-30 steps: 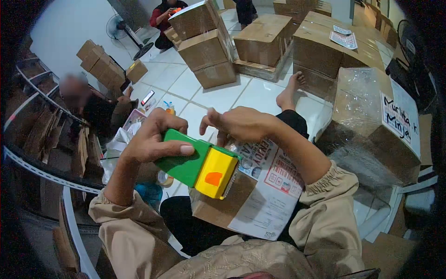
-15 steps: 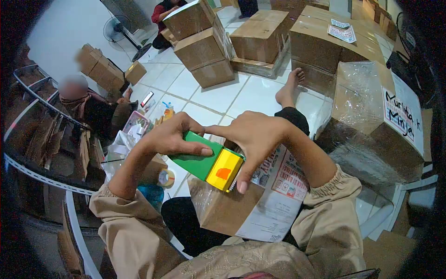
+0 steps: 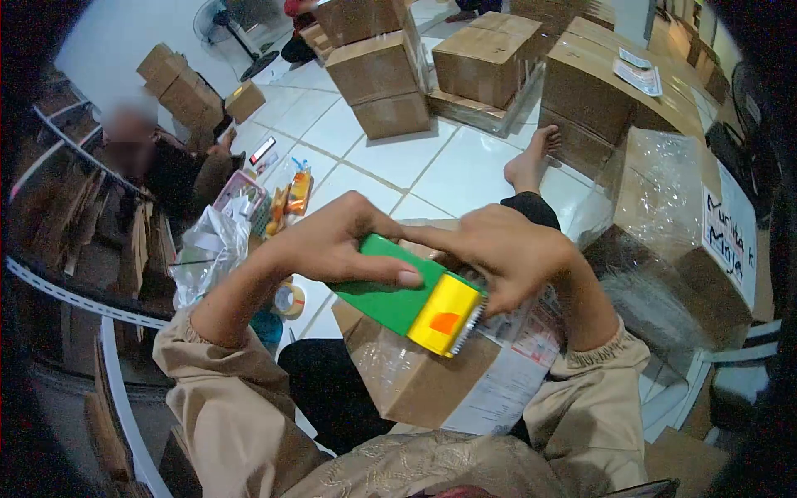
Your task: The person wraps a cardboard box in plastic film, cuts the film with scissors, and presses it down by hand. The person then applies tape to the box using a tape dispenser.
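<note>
My left hand (image 3: 332,241) is closed round a green and yellow tape dispenser (image 3: 390,303), thumb lying along its green side. The dispenser's toothed metal edge points right, above a taped cardboard box (image 3: 403,373) on my lap. Against the far side of the dispenser, close to the teeth, is my right hand (image 3: 523,249). Its forefinger reaches across to my left hand and its thumb is beside the teeth; the other fingers are curled and partly hidden, and what they hold cannot be made out. A printed paper sheet (image 3: 498,386) covers the box's right side.
On the right stands a plastic-wrapped box (image 3: 656,187) with a handwritten label. Stacked boxes (image 3: 382,75) fill the back. On the left are a plastic bag (image 3: 212,253), a tape roll (image 3: 288,300), a metal rack (image 3: 83,303) and a seated person (image 3: 187,178). A fan (image 3: 228,33) stands behind.
The tape dispenser has shifted right and turned slightly with my left hand. My right hand has moved right, its thumb drawing back from in front of the toothed edge. The view has tilted slightly.
</note>
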{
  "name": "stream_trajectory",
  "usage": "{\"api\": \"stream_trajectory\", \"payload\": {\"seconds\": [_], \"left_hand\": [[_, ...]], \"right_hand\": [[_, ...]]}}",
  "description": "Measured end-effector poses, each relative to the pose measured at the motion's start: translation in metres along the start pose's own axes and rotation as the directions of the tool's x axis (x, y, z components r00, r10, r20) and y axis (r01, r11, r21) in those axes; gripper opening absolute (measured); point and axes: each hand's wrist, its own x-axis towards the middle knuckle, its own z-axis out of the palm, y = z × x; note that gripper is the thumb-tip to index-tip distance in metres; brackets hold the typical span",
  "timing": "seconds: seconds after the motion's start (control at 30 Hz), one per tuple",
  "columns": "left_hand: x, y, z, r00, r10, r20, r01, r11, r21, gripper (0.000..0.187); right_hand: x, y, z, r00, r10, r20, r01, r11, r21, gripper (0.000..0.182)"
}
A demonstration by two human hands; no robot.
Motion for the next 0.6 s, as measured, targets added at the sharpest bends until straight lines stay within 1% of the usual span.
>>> {"api": "stream_trajectory", "payload": {"seconds": [0.03, 0.07, 0.1, 0.17, 0.2, 0.27, 0.3, 0.33, 0.37, 0.4, 0.47, 0.53, 0.57, 0.6], "left_hand": [[0.001, 0.007, 0.003, 1.0, 0.03, -0.002, -0.031, 0.999, -0.028, 0.043], [0.001, 0.011, 0.005, 0.998, 0.062, -0.006, -0.062, 0.996, -0.057, 0.044], [0.003, 0.011, 0.007, 0.998, 0.059, -0.02, -0.06, 0.995, -0.078, 0.044], [0.004, 0.005, 0.006, 0.988, 0.123, 0.096, -0.132, 0.987, 0.095, 0.047], [0.003, -0.005, 0.001, 0.989, 0.124, 0.079, -0.129, 0.989, 0.067, 0.047], [-0.001, -0.028, -0.014, 0.986, 0.126, 0.109, -0.14, 0.981, 0.132, 0.05], [-0.004, -0.049, -0.021, 0.989, 0.106, 0.104, -0.111, 0.993, 0.044, 0.051], [-0.008, -0.071, -0.025, 0.993, 0.071, 0.09, -0.073, 0.997, 0.024, 0.051], [-0.011, -0.095, -0.027, 0.996, 0.035, 0.082, -0.036, 0.999, 0.004, 0.051], [-0.013, -0.122, -0.026, 0.997, 0.01, 0.074, -0.009, 1.0, -0.011, 0.052], [-0.014, -0.174, -0.02, 0.997, -0.011, 0.074, 0.013, 0.999, -0.035, 0.054], [-0.013, -0.219, -0.014, 0.998, -0.057, 0.037, 0.059, 0.997, -0.053, 0.052], [-0.013, -0.24, -0.013, 0.998, -0.051, 0.038, 0.053, 0.997, -0.06, 0.052], [-0.012, -0.26, -0.01, 0.997, -0.079, 0.018, 0.079, 0.997, -0.013, 0.052]], "right_hand": [[-0.002, -0.004, -0.003, 0.994, 0.069, 0.083, -0.068, 0.997, -0.021, 0.104], [-0.006, -0.006, -0.004, 0.993, 0.063, 0.103, -0.062, 0.998, -0.017, 0.104], [-0.01, -0.008, -0.005, 0.986, 0.12, 0.114, -0.124, 0.992, 0.036, 0.105], [-0.016, -0.021, -0.012, 0.964, 0.211, 0.162, -0.218, 0.976, 0.022, 0.108], [-0.019, -0.024, -0.013, 0.959, 0.208, 0.194, -0.217, 0.976, 0.024, 0.108], [-0.03, -0.025, -0.014, 0.921, 0.28, 0.269, -0.317, 0.943, 0.104, 0.114], [-0.034, -0.024, -0.013, 0.922, 0.264, 0.284, -0.301, 0.949, 0.097, 0.116], [-0.039, -0.023, -0.011, 0.922, 0.247, 0.298, -0.285, 0.954, 0.091, 0.118], [-0.04, -0.024, -0.011, 0.939, 0.217, 0.266, -0.252, 0.962, 0.104, 0.117], [-0.041, -0.023, -0.009, 0.939, 0.225, 0.259, -0.264, 0.956, 0.126, 0.115], [-0.044, -0.021, -0.005, 0.939, 0.241, 0.244, -0.287, 0.943, 0.17, 0.112], [-0.039, -0.021, -0.006, 0.937, 0.244, 0.249, -0.294, 0.937, 0.188, 0.111], [-0.037, -0.02, -0.006, 0.938, 0.245, 0.246, -0.298, 0.932, 0.205, 0.111], [-0.035, -0.02, -0.006, 0.938, 0.246, 0.243, -0.301, 0.927, 0.223, 0.11]]}}
